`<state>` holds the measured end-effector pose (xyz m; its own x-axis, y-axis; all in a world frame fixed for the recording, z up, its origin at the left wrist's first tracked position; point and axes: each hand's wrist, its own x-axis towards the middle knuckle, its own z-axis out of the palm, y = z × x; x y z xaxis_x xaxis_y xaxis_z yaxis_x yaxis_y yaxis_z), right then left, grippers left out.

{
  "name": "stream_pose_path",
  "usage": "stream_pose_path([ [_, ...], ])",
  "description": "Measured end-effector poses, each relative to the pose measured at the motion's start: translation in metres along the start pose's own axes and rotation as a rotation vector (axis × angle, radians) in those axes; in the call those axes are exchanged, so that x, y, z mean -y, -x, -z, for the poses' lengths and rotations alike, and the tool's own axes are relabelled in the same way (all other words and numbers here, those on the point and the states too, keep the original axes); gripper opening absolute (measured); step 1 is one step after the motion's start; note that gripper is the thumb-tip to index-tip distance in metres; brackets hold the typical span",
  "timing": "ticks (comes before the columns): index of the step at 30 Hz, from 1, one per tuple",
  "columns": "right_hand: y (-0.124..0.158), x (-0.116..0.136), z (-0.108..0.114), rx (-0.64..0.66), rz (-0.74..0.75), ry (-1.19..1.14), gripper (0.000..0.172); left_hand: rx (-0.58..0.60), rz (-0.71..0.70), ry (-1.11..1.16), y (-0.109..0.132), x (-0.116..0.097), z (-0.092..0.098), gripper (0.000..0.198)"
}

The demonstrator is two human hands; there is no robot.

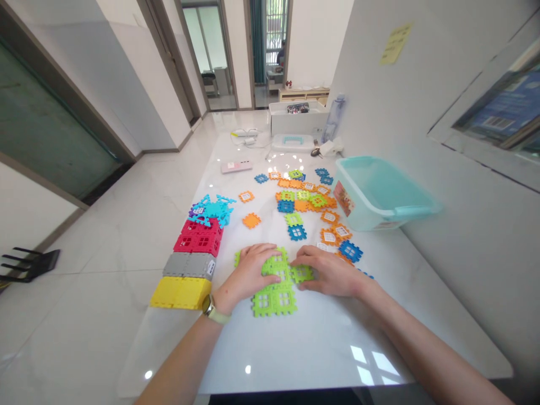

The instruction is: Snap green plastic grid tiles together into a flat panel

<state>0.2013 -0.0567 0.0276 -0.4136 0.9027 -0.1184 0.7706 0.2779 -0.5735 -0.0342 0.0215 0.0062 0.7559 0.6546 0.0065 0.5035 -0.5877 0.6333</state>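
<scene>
A flat panel of joined green window-shaped building tiles [274, 301] lies on the white table in front of me. My left hand [248, 274] rests over its left and upper part, fingers stretched across the tiles and hiding some of them. At the panel's right side, my right hand [329, 273] grips a single green tile [301, 274] between thumb and fingers. That tile sits against the panel's edge; whether its teeth are interlocked I cannot tell.
Left of the panel stand yellow [181, 292], grey [189, 264] and red [198, 236] tile blocks, with loose turquoise pieces [213, 210] behind. Orange, blue and green tiles [301, 205] lie scattered beyond my hands. A turquoise bin [379, 194] stands right; a phone [237, 167] lies farther back.
</scene>
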Motion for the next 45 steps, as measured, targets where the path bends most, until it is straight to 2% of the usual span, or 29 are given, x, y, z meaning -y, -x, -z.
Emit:
stream_pose_path([
  [7,0.0,0.004,0.0,-0.033,-0.043,-0.075,0.049,-0.001,0.029,0.033,0.0,0.001,-0.002,0.056],
  [13,-0.001,0.006,-0.005,-0.027,-0.022,-0.082,0.041,0.002,0.004,0.03,0.001,0.002,-0.004,0.067],
  [18,0.001,0.008,-0.005,-0.025,0.004,-0.049,0.04,0.003,-0.004,0.02,0.003,0.002,-0.003,0.064],
  [25,-0.001,0.013,-0.004,-0.082,0.063,-0.008,0.029,0.018,-0.005,0.002,0.002,0.001,-0.001,0.063],
  [32,0.0,0.014,-0.006,-0.089,0.042,0.023,0.026,0.027,-0.025,-0.026,0.003,0.0,0.0,0.06],
  [45,-0.001,0.008,-0.006,-0.063,0.114,0.059,0.018,0.034,-0.061,-0.067,0.002,0.001,0.001,0.053],
])
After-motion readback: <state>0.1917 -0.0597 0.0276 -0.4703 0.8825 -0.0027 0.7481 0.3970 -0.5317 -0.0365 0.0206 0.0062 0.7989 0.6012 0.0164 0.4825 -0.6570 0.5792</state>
